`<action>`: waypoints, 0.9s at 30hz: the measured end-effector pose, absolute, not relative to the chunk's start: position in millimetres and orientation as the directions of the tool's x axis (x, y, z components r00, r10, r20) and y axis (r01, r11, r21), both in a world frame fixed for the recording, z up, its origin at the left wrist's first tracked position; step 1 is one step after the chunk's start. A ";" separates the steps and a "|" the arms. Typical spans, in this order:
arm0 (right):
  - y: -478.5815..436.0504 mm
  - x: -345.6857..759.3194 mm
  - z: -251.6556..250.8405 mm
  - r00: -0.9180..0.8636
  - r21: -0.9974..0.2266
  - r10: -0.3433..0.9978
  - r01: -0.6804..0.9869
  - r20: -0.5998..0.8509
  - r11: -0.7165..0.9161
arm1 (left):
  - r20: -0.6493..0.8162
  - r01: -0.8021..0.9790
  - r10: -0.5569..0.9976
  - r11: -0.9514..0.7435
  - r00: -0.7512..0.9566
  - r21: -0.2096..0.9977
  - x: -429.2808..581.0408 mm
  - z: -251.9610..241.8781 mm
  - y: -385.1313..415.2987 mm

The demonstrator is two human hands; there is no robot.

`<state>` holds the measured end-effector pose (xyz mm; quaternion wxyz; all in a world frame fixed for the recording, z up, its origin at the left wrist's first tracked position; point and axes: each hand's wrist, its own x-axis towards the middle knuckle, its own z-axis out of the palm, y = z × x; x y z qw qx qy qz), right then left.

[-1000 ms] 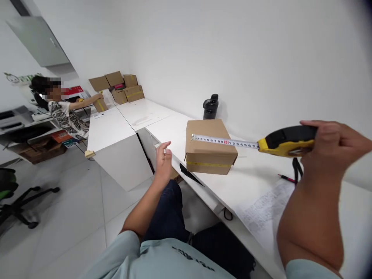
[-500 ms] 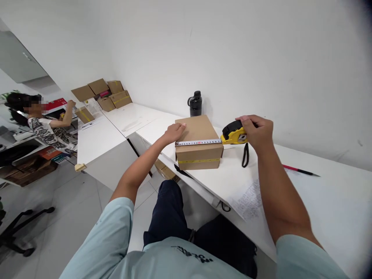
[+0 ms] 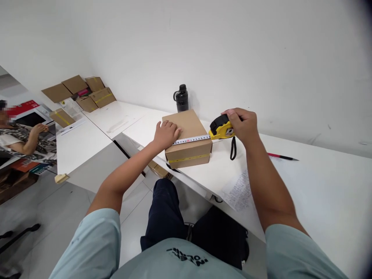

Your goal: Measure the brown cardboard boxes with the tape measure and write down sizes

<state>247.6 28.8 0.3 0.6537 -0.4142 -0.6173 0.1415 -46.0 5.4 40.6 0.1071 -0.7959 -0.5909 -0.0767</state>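
Observation:
A closed brown cardboard box [image 3: 189,136] with a yellow tape band sits near the front edge of the white table [image 3: 314,190]. My left hand [image 3: 166,134] rests on the box's left top corner, fingers pressed down on the tape's free end. My right hand [image 3: 241,124] grips a yellow and black tape measure [image 3: 221,128] just right of the box. Its white blade [image 3: 192,139] lies stretched along the box's front top edge, and a black wrist strap [image 3: 232,149] hangs from the case.
A black bottle [image 3: 181,98] stands behind the box by the wall. A red pen [image 3: 281,157] and a printed sheet [image 3: 238,190] lie on the table to the right. Several cardboard boxes [image 3: 78,93] are piled on the far desks. Another person [image 3: 20,135] sits at the left.
My right hand brought the tape measure down from the air to the box's right edge. My left hand rose from my lap onto the box and now pins the blade's end.

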 end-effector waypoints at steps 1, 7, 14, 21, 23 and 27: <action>28.3 247.3 1.4 0.192 -0.712 0.694 0.328 0.694 0.621 | 0.274 0.952 0.912 -0.293 0.306 -0.086 -45.3 40.0 4.1; 27.7 246.8 4.7 0.152 -0.679 0.673 0.328 0.724 0.657 | 0.291 0.952 0.910 -0.305 0.296 -0.016 -49.2 35.2 7.5; 26.7 249.5 4.0 0.132 -0.660 0.666 0.368 0.735 0.655 | 0.251 0.959 0.936 -0.275 0.248 0.075 -51.6 32.8 14.5; 23.7 250.2 5.7 0.138 -0.675 0.684 0.388 0.716 0.628 | 0.197 0.965 0.952 -0.252 0.234 0.074 -50.4 32.4 14.3; 22.8 250.2 5.6 0.145 -0.681 0.690 0.396 0.709 0.617 | 0.191 0.964 0.953 -0.254 0.236 0.073 -49.9 32.6 14.1; 21.6 250.9 4.5 0.144 -0.669 0.679 0.401 0.720 0.625 | 0.178 0.959 0.951 -0.271 0.254 0.080 -49.0 33.9 13.9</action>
